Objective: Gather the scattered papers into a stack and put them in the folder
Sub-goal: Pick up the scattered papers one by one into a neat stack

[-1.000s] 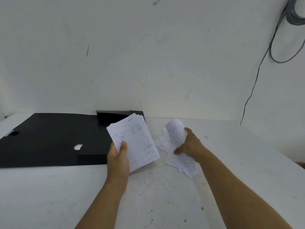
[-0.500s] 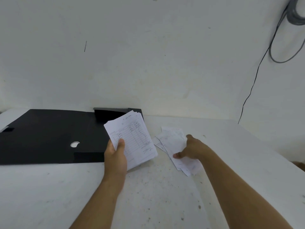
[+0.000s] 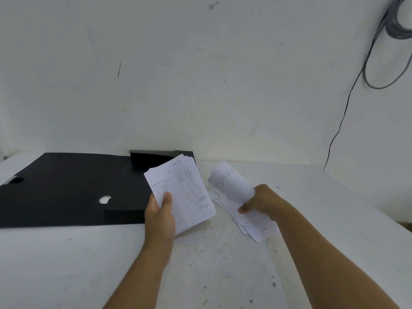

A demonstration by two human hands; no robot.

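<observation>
My left hand grips a stack of white lined papers by its lower left corner, held tilted above the table beside the folder. The black folder lies open and flat on the left of the table, with a small round hole in it. My right hand pinches a single sheet that curls up off the table. Under that hand a few loose papers lie overlapping on the table surface.
The white speckled table meets a white wall at the back. A thin black cable hangs down the wall at the right, with a coil of grey cable in the top right corner.
Half a second ago my right hand pressed flat on the loose papers; now it has lifted one sheet, which curls upward. The left hand's stack has barely moved.
</observation>
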